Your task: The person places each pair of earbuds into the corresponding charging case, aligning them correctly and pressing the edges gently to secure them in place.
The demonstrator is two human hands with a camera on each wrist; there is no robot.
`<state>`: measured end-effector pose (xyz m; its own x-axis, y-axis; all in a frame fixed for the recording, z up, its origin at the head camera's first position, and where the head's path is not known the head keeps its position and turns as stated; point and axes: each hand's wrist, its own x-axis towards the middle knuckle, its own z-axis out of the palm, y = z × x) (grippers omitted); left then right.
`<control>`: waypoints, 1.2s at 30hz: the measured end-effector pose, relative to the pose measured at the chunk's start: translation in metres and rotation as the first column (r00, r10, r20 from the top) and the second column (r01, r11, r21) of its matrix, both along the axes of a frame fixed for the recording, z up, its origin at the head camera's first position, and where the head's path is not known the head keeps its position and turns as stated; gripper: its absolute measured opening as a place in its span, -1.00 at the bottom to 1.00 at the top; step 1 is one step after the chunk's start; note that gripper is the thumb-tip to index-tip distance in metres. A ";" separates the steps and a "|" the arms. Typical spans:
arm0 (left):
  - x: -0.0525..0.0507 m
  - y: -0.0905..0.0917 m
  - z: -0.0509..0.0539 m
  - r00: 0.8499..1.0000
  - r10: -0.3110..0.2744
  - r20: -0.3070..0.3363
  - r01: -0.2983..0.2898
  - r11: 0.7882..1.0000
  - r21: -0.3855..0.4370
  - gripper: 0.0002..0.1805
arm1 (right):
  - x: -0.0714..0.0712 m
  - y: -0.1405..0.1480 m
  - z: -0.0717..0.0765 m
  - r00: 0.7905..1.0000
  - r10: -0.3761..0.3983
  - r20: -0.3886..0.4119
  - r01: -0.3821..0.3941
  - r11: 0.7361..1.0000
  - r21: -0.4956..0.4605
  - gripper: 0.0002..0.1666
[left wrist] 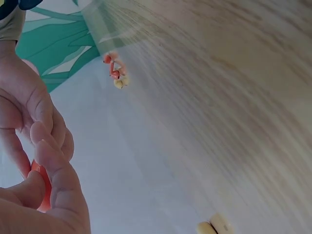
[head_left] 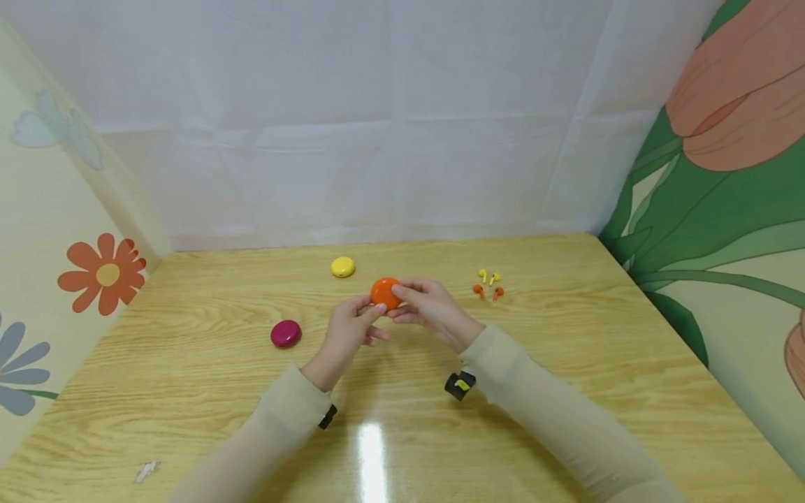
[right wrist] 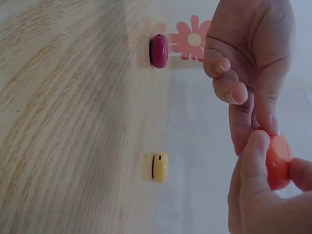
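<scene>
An orange round case [head_left: 385, 293] is held above the table between both hands; it looks closed. The left hand [head_left: 347, 334] pinches its lower left edge between thumb and fingers. From the right, the right hand [head_left: 436, 311] grips it, thumb on its face. In the right wrist view the orange case [right wrist: 279, 162] sits between the fingertips of the left hand [right wrist: 253, 48] and the right hand [right wrist: 273, 204]. Only a strip of the orange case [left wrist: 43, 185] shows in the left wrist view, behind the fingers.
A yellow round case [head_left: 342, 267] lies behind the hands, a magenta case [head_left: 286, 334] to the left. Two yellow earbuds [head_left: 489, 277] and two orange earbuds [head_left: 488, 292] lie at the right. A small whitish piece [head_left: 145, 471] is on the table [head_left: 207, 391] at front left.
</scene>
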<state>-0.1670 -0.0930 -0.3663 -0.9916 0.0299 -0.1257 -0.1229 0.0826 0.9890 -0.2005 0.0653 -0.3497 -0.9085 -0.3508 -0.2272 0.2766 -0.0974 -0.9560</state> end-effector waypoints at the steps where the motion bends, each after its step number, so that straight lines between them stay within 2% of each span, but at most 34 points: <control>1: 0.000 0.000 0.000 1.000 0.001 -0.003 -0.001 1.000 -0.002 -0.62 | 0.001 0.000 0.000 1.000 0.003 -0.009 -0.003 1.000 -0.003 -0.63; 9: 0.003 0.002 0.004 1.000 -0.007 -0.021 0.007 1.000 -0.020 -0.63 | 0.006 0.000 0.000 0.998 -0.003 -0.068 0.004 1.000 0.006 -0.61; 22: 0.007 0.003 0.007 0.999 -0.009 -0.041 0.008 0.999 -0.041 -0.64 | 0.011 -0.002 0.001 0.993 -0.026 -0.113 0.025 1.000 -0.004 -0.63; 31: 0.008 0.004 0.004 0.996 -0.017 -0.088 0.013 0.999 -0.045 -0.64 | 0.013 -0.004 0.001 0.994 -0.049 -0.101 0.051 0.999 0.014 -0.65; 36: 0.008 0.004 0.004 0.996 -0.016 -0.086 0.012 0.999 -0.043 -0.64 | 0.014 -0.004 0.001 0.993 -0.048 -0.109 0.051 0.998 0.025 -0.64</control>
